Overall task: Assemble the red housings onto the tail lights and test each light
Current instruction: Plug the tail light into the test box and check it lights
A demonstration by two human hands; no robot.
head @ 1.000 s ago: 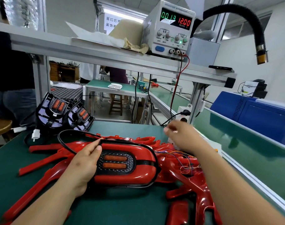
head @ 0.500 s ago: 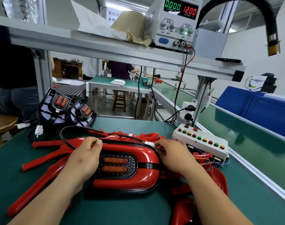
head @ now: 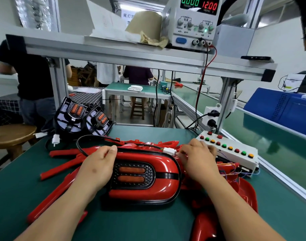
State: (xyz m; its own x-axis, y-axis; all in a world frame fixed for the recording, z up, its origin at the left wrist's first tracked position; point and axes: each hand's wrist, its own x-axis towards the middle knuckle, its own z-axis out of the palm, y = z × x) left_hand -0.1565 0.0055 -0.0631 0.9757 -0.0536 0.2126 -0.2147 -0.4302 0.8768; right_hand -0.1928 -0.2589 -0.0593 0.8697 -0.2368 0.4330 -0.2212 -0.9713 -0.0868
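L hand (head: 98, 169) fingers curl over tail light (head: 148, 178) top-left edge; R hand (head: 199, 157) fingertips pinch white connector (head: 168, 151) at its right end.

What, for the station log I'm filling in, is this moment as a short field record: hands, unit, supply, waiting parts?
left hand: holds the left end of the housed tail light
right hand: pinches the white connector at its upper right
power supply: reads 0.000 and 12.00
button box: right of the right hand
waiting: two bare tail lights rear left; loose red housings around
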